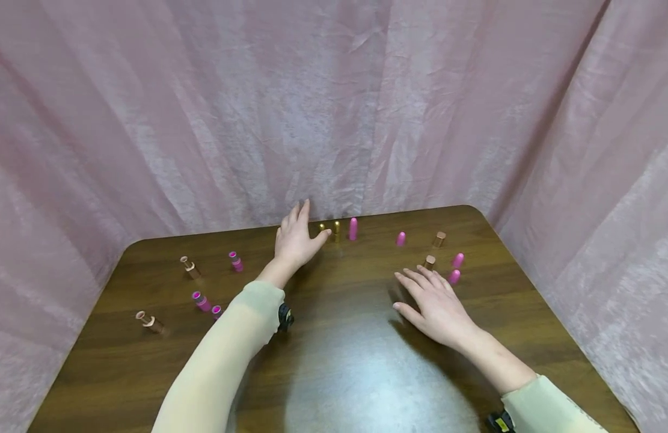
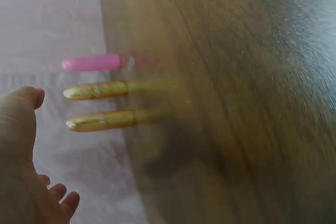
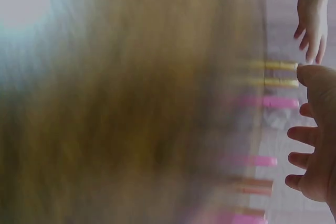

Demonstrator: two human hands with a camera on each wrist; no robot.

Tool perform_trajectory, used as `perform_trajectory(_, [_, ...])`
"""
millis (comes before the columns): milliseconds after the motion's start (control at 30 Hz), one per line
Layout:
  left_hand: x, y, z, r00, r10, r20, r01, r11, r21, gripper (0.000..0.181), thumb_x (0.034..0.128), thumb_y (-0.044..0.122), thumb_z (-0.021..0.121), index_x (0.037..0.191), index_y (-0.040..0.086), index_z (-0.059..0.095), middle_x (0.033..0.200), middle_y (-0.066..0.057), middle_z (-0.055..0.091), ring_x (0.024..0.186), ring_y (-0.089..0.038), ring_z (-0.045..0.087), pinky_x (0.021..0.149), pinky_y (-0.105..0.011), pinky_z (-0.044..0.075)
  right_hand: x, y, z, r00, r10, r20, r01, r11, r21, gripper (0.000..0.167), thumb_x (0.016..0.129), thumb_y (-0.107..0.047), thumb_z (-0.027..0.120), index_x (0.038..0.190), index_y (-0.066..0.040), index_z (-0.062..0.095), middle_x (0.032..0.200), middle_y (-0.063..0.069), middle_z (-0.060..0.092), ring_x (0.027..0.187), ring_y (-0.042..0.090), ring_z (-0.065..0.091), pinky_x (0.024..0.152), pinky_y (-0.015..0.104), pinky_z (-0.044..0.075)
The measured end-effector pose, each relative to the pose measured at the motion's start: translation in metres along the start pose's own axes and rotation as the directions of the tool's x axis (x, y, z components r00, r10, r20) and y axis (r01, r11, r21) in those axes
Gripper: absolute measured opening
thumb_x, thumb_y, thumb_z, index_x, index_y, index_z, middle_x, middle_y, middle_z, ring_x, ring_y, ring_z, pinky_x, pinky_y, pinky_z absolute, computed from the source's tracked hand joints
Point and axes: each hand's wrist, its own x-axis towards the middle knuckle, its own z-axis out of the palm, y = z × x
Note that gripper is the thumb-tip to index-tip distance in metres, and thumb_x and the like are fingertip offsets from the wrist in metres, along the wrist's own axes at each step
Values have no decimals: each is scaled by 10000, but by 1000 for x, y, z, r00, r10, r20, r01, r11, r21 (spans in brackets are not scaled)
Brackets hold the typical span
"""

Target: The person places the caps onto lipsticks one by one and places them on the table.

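Observation:
My left hand (image 1: 298,240) hovers near the table's back edge with its fingers spread and nothing in its grasp. Its thumb is beside two gold bullet-shaped lipstick tubes (image 2: 98,121), which stand upright; from the head camera the thumb partly covers one. Next to them rises a taller pink lipstick tube (image 1: 353,229). On the other side, my right hand (image 1: 435,308) is held over the table with loosely spread fingers and holds nothing. Just beyond its fingertips stands a rose-gold lipstick cap (image 1: 430,262), partly hidden, with a pink rounded cap (image 1: 454,276) to its right.
Farther right stand another rose-gold cap (image 1: 439,239) and pink caps (image 1: 401,239). On the left are uncapped rose-gold tubes (image 1: 190,267) and magenta tubes (image 1: 235,261), one partly behind the left sleeve (image 1: 225,355). Pink curtains (image 1: 334,108) hang behind the wooden table (image 1: 334,373).

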Motion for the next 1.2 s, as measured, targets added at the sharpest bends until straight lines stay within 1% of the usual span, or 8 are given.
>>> perform_trajectory(167, [-18, 15, -14, 988, 153, 20, -155, 984, 94, 939, 953, 642, 570, 1662, 234, 110, 1709, -95, 97, 1524, -374, 185, 1194, -594, 191, 1, 24, -15, 996, 67, -59, -67, 998, 1, 625, 965, -405, 685, 1487, -99, 528, 1481, 164, 530, 1419, 415, 388, 1100, 651, 306])
perform_trajectory(267, [-32, 26, -19, 965, 257, 52, -262, 953, 150, 949, 947, 664, 562, 1662, 232, 111, 1709, -98, 97, 1536, -345, 169, 1215, -560, 158, 1, 40, -24, 991, 109, -74, -110, 994, -4, 587, 969, -368, 686, 1469, -96, 541, 1446, 165, 558, 1371, 428, 427, 1048, 668, 335])
perform_trajectory(333, [-43, 33, -21, 942, 325, 84, -335, 923, 190, 960, 944, 683, 550, 1662, 238, 96, 1707, -101, 107, 1540, -330, 167, 1226, -539, 134, 0, 51, -30, 988, 135, -80, -136, 991, -8, 567, 970, -338, 693, 1459, -91, 548, 1410, 171, 583, 1335, 444, 448, 1018, 672, 353])
perform_trajectory(533, [-81, 54, -17, 844, 484, 230, -534, 793, 293, 964, 946, 736, 482, 1663, 240, 71, 1709, -94, 101, 1540, -324, 179, 1230, -543, 99, -3, 79, -43, 980, 197, -30, -197, 980, -26, 518, 961, -273, 707, 1404, -34, 584, 1309, 223, 630, 1243, 484, 486, 985, 647, 394])
perform_trajectory(700, [-116, 67, -5, 775, 513, 369, -623, 718, 310, 953, 940, 784, 412, 1662, 262, 73, 1713, -65, 79, 1550, -290, 152, 1234, -538, 86, -3, 91, -44, 975, 216, 49, -214, 976, -45, 442, 928, -254, 729, 1292, -14, 655, 1274, 221, 665, 1183, 469, 536, 982, 607, 424])
perform_trajectory(867, [-145, 76, 8, 716, 542, 440, -687, 658, 307, 941, 935, 798, 393, 1660, 275, 100, 1712, -57, 95, 1548, -276, 167, 1235, -526, 102, -2, 94, -39, 969, 223, 103, -218, 974, -57, 462, 905, -260, 753, 1281, -6, 663, 1252, 215, 683, 1116, 465, 568, 917, 618, 459])
perform_trajectory(1000, [-160, 83, 17, 691, 552, 466, -713, 624, 319, 927, 934, 805, 375, 1659, 283, 126, 1712, -47, 109, 1547, -267, 176, 1234, -520, 113, 0, 96, -37, 964, 234, 123, -227, 972, -67, 438, 898, -252, 763, 1258, -19, 675, 1213, 192, 705, 1051, 450, 588, 815, 609, 487])
perform_trajectory(1200, [-173, 92, 29, 672, 540, 507, -727, 612, 312, 894, 944, 806, 328, 1657, 312, 111, 1711, -23, 130, 1551, -241, 164, 1240, -498, 97, 2, 97, -37, 962, 245, 120, -238, 969, -65, 383, 911, -249, 745, 1228, -41, 688, 1178, 165, 722, 1046, 463, 603, 793, 610, 486])
